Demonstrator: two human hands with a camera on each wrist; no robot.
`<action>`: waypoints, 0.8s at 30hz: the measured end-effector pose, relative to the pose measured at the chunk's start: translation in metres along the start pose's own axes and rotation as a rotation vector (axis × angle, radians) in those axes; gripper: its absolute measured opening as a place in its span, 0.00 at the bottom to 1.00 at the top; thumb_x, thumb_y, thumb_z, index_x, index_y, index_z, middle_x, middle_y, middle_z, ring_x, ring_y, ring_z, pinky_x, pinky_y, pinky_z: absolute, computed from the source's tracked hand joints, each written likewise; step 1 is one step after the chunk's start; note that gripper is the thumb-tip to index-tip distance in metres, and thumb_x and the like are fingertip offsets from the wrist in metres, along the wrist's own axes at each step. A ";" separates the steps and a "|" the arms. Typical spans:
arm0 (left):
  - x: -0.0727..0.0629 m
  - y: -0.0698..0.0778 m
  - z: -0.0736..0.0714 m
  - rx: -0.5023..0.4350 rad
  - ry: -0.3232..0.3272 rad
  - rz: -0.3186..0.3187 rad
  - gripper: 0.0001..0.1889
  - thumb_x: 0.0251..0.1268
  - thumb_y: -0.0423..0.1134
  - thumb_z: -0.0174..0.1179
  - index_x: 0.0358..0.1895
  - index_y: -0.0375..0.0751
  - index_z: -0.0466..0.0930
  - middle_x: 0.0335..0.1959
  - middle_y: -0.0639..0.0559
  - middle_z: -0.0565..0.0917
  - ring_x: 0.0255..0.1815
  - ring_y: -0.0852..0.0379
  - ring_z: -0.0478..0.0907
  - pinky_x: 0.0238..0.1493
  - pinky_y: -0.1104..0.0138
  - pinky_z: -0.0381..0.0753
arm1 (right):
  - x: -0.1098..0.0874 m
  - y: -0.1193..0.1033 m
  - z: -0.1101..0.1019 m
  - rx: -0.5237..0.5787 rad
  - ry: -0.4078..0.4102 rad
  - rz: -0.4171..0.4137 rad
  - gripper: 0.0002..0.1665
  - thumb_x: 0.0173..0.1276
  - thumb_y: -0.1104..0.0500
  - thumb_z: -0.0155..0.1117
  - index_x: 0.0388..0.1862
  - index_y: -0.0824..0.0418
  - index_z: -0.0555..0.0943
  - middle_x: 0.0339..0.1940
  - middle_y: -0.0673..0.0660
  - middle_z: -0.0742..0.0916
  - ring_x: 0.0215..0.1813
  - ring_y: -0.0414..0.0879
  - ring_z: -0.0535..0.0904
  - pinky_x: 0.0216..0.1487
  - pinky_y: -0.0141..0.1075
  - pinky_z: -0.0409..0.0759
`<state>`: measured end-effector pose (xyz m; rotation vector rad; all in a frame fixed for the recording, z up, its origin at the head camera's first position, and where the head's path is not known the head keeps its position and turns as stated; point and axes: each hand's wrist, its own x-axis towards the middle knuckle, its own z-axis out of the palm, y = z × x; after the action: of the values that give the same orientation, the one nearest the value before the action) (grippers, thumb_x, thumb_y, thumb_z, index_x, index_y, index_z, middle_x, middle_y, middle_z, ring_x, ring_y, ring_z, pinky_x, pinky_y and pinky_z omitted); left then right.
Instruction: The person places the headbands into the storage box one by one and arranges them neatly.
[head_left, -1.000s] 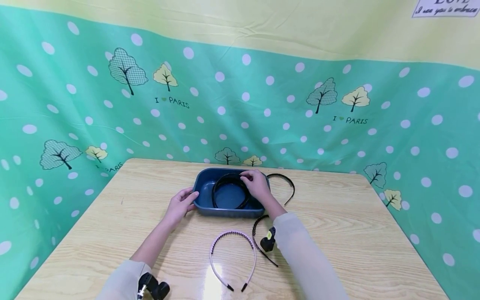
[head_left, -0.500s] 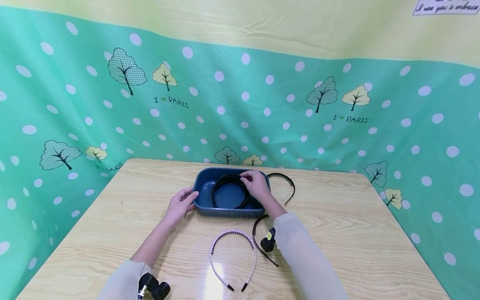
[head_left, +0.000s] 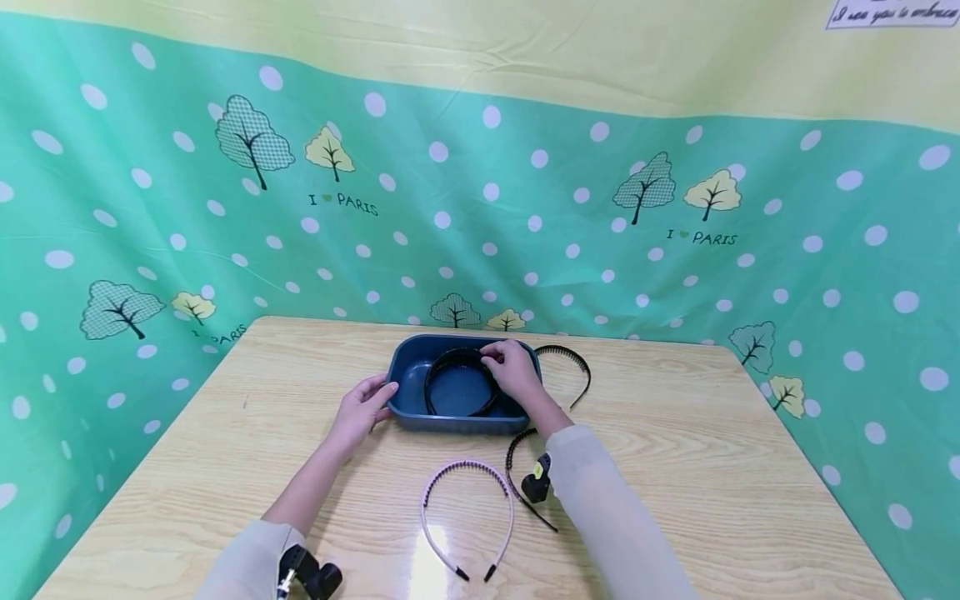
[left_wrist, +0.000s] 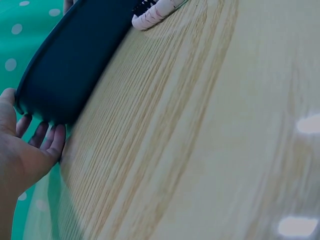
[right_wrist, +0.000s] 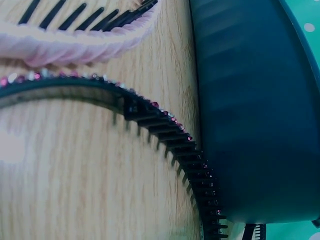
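Observation:
A dark blue plastic basin (head_left: 457, 424) stands near the back of the table. My left hand (head_left: 363, 410) holds its left end; in the left wrist view the thumb is at the rim and the fingers (left_wrist: 56, 140) lie against the end wall from below. My right hand (head_left: 512, 372) reaches into the basin and pinches the upper part of a black headband (head_left: 427, 386), which lies in it as a ring. The right wrist view shows the basin's outer wall (right_wrist: 255, 110) but not the right hand. How many headbands overlap in the basin I cannot tell.
A pink wrapped headband (head_left: 467, 463) lies in front of the basin. Beside it is a black toothed headband (right_wrist: 172, 132) with small coloured stones, partly under the right forearm. Another black toothed headband (head_left: 576, 358) lies right of the basin. A green patterned curtain (head_left: 525, 208) hangs behind the table.

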<state>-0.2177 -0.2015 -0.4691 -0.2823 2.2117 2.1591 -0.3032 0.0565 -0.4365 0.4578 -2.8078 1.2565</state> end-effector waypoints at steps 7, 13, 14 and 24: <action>0.000 -0.001 0.000 0.002 0.003 0.006 0.32 0.65 0.51 0.56 0.66 0.35 0.63 0.61 0.36 0.71 0.47 0.58 0.80 0.43 0.74 0.82 | 0.001 0.000 0.001 -0.044 -0.025 0.004 0.13 0.70 0.57 0.57 0.50 0.59 0.81 0.44 0.56 0.79 0.42 0.47 0.76 0.39 0.37 0.78; 0.000 -0.002 0.000 -0.006 -0.005 0.013 0.31 0.67 0.50 0.55 0.66 0.34 0.63 0.62 0.34 0.70 0.46 0.59 0.80 0.43 0.74 0.82 | 0.001 0.002 0.002 -0.066 -0.050 -0.012 0.12 0.70 0.60 0.56 0.49 0.59 0.81 0.45 0.56 0.79 0.43 0.47 0.76 0.41 0.37 0.78; 0.000 -0.002 0.000 -0.008 -0.005 0.016 0.31 0.67 0.50 0.55 0.66 0.34 0.63 0.62 0.34 0.70 0.46 0.59 0.80 0.42 0.74 0.82 | 0.001 0.002 0.002 -0.066 -0.054 -0.010 0.12 0.70 0.60 0.56 0.50 0.59 0.81 0.45 0.56 0.79 0.44 0.47 0.76 0.42 0.37 0.79; -0.001 -0.002 0.000 -0.013 -0.003 0.017 0.31 0.67 0.49 0.55 0.66 0.34 0.63 0.62 0.34 0.71 0.48 0.56 0.79 0.42 0.75 0.82 | 0.002 0.002 0.002 -0.078 -0.067 -0.009 0.13 0.69 0.60 0.57 0.51 0.59 0.80 0.46 0.57 0.79 0.44 0.48 0.76 0.41 0.39 0.79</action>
<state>-0.2169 -0.2017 -0.4706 -0.2621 2.2075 2.1817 -0.3054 0.0556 -0.4388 0.5176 -2.8937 1.1468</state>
